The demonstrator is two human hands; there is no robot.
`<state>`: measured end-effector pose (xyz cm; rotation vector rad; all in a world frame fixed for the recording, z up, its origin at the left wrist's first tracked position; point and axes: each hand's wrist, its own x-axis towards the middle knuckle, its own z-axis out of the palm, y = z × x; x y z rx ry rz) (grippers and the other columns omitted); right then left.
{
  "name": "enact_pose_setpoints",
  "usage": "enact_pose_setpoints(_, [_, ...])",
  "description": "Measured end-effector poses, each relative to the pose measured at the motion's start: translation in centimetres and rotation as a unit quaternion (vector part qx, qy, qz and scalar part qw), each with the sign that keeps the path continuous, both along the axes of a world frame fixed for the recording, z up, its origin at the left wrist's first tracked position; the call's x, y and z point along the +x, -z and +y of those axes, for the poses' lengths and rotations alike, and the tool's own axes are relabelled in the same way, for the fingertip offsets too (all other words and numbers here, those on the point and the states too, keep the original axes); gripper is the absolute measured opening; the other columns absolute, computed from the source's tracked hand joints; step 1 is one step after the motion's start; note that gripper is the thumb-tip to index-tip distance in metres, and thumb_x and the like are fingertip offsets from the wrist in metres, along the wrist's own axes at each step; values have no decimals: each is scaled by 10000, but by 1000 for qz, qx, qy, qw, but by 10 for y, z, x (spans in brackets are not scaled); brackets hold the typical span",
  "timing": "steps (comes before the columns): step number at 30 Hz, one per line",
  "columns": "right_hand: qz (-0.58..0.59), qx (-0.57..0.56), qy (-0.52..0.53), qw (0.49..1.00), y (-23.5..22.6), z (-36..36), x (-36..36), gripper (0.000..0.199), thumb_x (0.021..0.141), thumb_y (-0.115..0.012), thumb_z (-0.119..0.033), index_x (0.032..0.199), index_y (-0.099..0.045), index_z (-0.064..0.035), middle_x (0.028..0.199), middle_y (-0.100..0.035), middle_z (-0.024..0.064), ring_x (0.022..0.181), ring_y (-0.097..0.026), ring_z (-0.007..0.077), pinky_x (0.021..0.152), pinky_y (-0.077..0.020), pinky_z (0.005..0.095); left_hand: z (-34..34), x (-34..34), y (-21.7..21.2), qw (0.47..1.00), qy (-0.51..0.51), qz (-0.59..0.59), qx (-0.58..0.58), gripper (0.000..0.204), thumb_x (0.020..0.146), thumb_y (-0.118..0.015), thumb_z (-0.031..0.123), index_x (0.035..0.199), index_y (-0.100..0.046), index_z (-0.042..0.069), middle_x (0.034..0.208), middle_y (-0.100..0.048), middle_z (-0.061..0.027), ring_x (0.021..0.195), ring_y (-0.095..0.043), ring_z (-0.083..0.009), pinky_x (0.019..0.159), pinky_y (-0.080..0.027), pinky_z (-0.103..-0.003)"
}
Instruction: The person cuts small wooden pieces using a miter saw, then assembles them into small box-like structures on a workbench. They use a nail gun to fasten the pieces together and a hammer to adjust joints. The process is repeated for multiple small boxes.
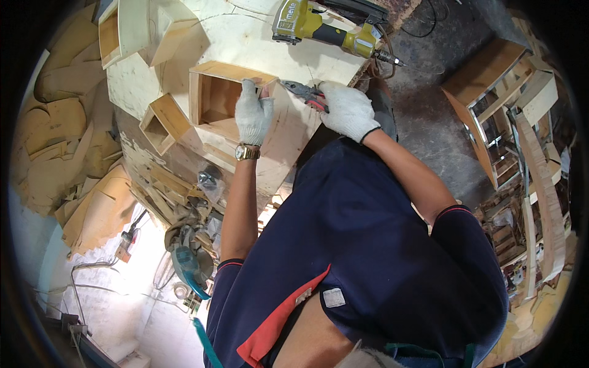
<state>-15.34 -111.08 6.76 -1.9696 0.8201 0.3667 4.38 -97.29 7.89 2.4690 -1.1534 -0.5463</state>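
Observation:
My left hand (253,116), in a white knit glove with a watch at the wrist, grips the right side of an open wooden box (230,70). Its thumb and fingers bend at the box's edge. To the right, my gloved right hand (350,111) is closed around pliers (297,89) with red and black handles. The jaws point left, close to the box's right corner; whether they touch it I cannot tell. My palm and fingers hide part of the handles.
A yellow-green nail gun (313,27) lies at the table's far edge. Smaller wooden boxes (164,124) stand on the pale worktable (242,43). Thin wood offcuts (64,126) pile up at the left. On the floor at right stands a wooden frame (485,73).

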Motion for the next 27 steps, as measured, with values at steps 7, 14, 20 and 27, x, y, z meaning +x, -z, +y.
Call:
enact_pose_setpoints(7, [-83, 322, 198, 922, 31, 38, -6, 304, 1038, -562, -295, 1166, -579, -20, 878, -689, 142, 692, -697, 240, 666, -573, 377, -37, -12, -9, 998, -48, -28, -35, 274, 1021, -646, 269, 1166, -569, 50, 743, -636, -176, 634, -619, -314, 610, -481, -427])
enact_pose_setpoints(14, [-206, 457, 366, 784, 27, 70, 12, 309, 1129, -432, -312, 1177, -528, -22, 763, -643, 89, 563, -640, 164, 524, -536, 318, -39, 7, -3, 998, 19, -61, -22, 217, 999, -675, 256, 987, -647, 41, 590, -592, -125, 489, -549, -240, 522, -436, -383])
enact_pose_setpoints(20, [-252, 451, 369, 773, 40, 91, 27, 297, 1127, -432, -292, 1178, -524, -15, 737, -648, 101, 564, -644, 170, 519, -528, 335, -38, 11, 7, 994, 30, -19, -101, 210, 988, -666, 246, 947, -641, 41, 575, -556, -150, 516, -597, -324, 525, -454, -413])
enact_pose_setpoints(27, [-248, 412, 387, 787, 30, 92, 34, 345, 1130, -444, -325, 1207, -529, 0, 766, -639, 72, 602, -651, 157, 547, -518, 321, -40, 8, 2, 996, 20, -16, -91, 195, 987, -658, 231, 950, -638, 40, 621, -587, -169, 550, -609, -312, 563, -476, -405])
